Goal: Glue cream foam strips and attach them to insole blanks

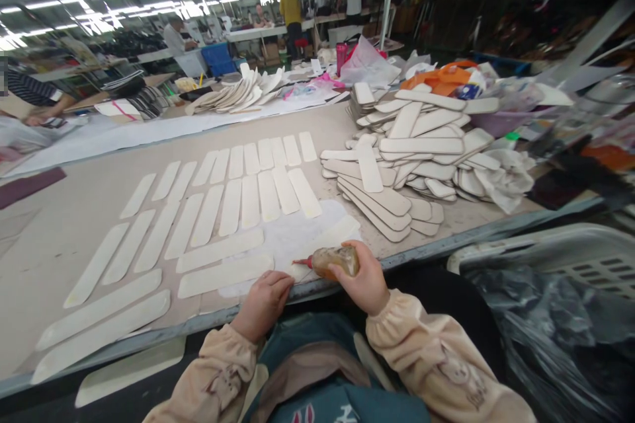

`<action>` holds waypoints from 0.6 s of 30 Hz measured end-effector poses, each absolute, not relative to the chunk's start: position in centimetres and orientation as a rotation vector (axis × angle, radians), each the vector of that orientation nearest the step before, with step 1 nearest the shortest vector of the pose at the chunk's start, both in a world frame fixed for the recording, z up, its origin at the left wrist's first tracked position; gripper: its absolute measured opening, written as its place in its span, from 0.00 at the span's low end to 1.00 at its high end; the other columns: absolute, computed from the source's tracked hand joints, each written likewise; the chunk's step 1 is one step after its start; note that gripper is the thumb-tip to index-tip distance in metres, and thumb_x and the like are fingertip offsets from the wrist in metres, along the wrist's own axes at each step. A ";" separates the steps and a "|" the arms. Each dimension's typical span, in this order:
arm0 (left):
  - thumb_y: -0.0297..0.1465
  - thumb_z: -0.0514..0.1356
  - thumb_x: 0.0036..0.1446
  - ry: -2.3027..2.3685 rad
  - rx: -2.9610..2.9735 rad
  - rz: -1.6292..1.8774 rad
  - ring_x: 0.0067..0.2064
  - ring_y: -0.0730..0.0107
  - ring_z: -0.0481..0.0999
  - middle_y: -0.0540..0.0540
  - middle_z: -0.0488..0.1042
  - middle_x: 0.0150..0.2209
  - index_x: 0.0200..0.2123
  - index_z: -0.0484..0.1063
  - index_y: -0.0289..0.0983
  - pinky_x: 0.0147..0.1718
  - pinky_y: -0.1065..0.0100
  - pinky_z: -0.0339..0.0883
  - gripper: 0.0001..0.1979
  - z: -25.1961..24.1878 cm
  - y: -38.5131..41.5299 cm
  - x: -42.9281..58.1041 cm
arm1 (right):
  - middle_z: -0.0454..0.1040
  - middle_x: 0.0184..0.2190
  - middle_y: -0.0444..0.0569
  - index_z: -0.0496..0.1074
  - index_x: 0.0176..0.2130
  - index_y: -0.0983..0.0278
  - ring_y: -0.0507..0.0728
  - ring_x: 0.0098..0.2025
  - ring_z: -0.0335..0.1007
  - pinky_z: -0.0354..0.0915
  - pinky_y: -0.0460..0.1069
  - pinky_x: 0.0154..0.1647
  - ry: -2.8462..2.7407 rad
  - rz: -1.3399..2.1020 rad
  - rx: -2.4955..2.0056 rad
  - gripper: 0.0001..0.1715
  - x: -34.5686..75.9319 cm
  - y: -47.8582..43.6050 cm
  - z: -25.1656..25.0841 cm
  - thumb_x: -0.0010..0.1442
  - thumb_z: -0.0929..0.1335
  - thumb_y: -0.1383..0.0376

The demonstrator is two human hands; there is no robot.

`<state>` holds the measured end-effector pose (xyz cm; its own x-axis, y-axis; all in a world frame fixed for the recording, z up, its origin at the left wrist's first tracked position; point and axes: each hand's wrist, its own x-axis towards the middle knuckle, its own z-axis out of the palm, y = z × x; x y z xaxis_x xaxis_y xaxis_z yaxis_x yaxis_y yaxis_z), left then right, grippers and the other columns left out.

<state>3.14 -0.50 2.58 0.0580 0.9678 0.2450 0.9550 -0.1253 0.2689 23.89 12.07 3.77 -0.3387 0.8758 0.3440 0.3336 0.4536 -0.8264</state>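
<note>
My right hand (366, 279) is wrapped round a squeeze bottle (335, 262) of amber glue, tipped on its side with its red nozzle pointing left. Just under the nozzle tip lies a pale piece (299, 271) at the table's near edge, mostly hidden. Beside it, my left hand (265, 302) has its fingers drawn together at the edge; whatever they pinch is hidden. Cream strips with rounded ends (225, 275) lie in rows to the left and ahead. Beneath the bottle area spreads a thin white sheet (292, 238).
A heap of dark-edged strips (421, 145) covers the table's right side. At the right stands a white plastic basket (550, 244) with dark plastic film. Farther back are a stack of curved pieces (238, 94), plastic bags (370, 63) and several people at other tables.
</note>
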 end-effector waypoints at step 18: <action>0.27 0.51 0.61 1.995 2.279 0.335 0.37 0.70 0.68 0.46 0.70 0.34 0.35 0.72 0.38 0.38 0.67 0.66 0.09 3.3 0.1 3.0 | 0.69 0.40 0.49 0.64 0.46 0.62 0.59 0.43 0.67 0.66 0.53 0.46 -1.928 0.794 -0.969 0.24 23.7 11.8 3.8 0.50 0.71 0.60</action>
<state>2.97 0.08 3.31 0.1205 0.9874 0.1025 0.9667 -0.1402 0.2142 23.71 11.76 3.81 -0.3697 0.8463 0.3835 0.3311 0.5057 -0.7966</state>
